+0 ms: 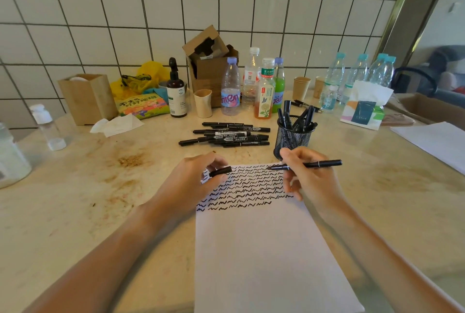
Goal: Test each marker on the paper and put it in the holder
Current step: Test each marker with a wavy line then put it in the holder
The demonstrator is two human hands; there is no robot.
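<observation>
The right hand (305,174) holds a black marker (305,164) between its thumb and fingers. The marker lies almost flat, with its tip pointing left, over the top edge of the paper (264,249). The left hand (193,179) pinches the marker's black cap (221,171) with curled fingers, over the top left corner of the paper.

The paper is white and lies on the table (100,199). Rows of black squiggles (241,189) fill its top part. The rest of it is blank.

Just past the top right corner of the paper stands the black mesh holder (293,137). It has several black markers standing in it. The right hand is just in front of it.

Past the top edge of the paper, left of the holder, is a pile of markers (226,134) lying flat.

Farther back from the paper, by the tiled wall, are drink bottles (264,88), a brown box (211,63), paper cups (301,87) and a dark spray bottle (176,91). A tissue pack (364,108) sits far to the right of the holder.
</observation>
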